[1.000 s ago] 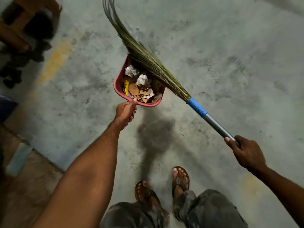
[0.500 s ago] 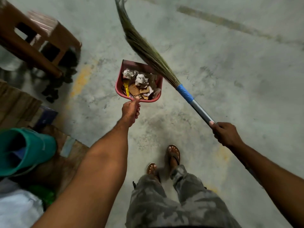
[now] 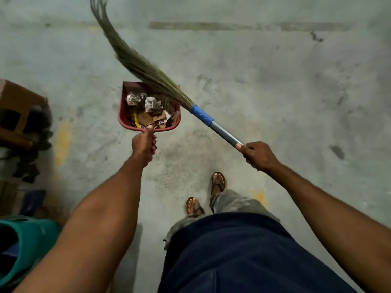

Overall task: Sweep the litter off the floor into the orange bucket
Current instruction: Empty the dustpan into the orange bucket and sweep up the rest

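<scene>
Sandalled feet (image 3: 218, 183) staggered below, both fists closed tight. The left hand (image 3: 144, 144) wraps the red dustpan (image 3: 121, 112) handle, pan level so the heaped litter (image 3: 148, 111) stays put. The right hand (image 3: 260, 154) grips the broom (image 3: 201, 116) shaft, bristles slanting over the pan, likely as a lid. No orange bucket in sight.

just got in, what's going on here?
A person holds a red plastic dustpan by its handle in the left hand; it is loaded with crumpled paper and cardboard scraps. The right hand grips the metal shaft of a long grass broom, whose bristles cross the pan's far right corner. No orange bucket is in view, so nothing is dumped yet.
</scene>
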